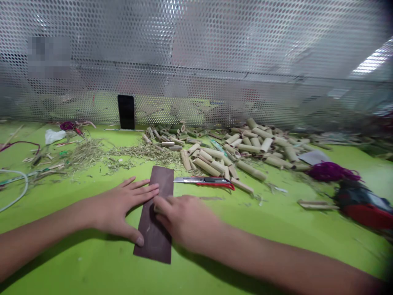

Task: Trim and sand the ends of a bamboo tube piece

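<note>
A dark brown sheet of sandpaper lies flat on the green table. Spread fingers of my left hand press on its left edge, with the thumb on its lower left corner. Over the middle of the sheet, my right hand is closed with its fingertips pinched down against the surface. What it pinches, if anything, is hidden by the fingers and blurred. Just beyond my right hand lies a red-handled utility knife, its blade pointing left toward the sandpaper.
Short bamboo tubes are heaped behind the knife, with plant shavings to the left. A phone leans against the perforated metal screen. Purple string and a red-and-black power tool sit at right. A white cable curves at far left.
</note>
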The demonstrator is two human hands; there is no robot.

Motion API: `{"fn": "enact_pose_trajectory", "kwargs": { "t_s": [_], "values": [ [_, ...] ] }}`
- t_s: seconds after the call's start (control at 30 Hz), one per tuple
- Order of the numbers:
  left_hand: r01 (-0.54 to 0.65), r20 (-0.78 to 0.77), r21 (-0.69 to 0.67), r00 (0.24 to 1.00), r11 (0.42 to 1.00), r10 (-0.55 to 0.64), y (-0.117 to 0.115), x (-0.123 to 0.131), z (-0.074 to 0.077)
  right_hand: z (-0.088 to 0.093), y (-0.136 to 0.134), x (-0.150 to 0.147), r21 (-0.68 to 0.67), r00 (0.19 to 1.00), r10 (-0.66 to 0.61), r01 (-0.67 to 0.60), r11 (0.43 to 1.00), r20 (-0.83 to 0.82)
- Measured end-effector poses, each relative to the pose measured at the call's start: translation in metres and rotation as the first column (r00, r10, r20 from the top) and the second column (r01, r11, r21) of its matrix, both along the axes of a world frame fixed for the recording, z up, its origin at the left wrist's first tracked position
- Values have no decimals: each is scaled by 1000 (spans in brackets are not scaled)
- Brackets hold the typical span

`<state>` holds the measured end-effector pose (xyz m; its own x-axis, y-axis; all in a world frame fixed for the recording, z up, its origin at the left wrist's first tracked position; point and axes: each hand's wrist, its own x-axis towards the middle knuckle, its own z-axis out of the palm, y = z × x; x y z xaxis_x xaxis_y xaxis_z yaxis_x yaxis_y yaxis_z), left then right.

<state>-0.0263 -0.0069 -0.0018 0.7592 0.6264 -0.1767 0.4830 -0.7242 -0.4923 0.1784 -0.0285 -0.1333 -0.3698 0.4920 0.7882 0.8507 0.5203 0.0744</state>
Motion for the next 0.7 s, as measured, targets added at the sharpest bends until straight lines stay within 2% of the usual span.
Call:
{"fn": "enact_pose_trajectory", "kwargs": {
  "t_s": [0.07,0.23,0.37,0.5,0.63,0.7],
  "values": [
    [-2,2,4,1000,1000,2,0,0,0,-1,0,0,44,997,73,-74,996,19],
    [23,18,-2,1000,1000,-23,1,-1,-1,-1,3,0,31,996,-30,33,999,-81],
    [12,24,-19,1000,1000,-11,1,-1,-1,-3,5,-2,73,996,91,-92,993,13],
    [5,28,-14,1000,1000,-5,1,-2,-1,1,11,7,-13,991,49,-51,999,-128],
    [14,11,-5,1000,1000,-14,1,-2,-1,1,17,15,10,910,225,-236,972,-349],
    [15,4,-3,1000,1000,-15,1,-2,-1,0,19,16,36,869,308,-320,947,-389]
  ]
}}
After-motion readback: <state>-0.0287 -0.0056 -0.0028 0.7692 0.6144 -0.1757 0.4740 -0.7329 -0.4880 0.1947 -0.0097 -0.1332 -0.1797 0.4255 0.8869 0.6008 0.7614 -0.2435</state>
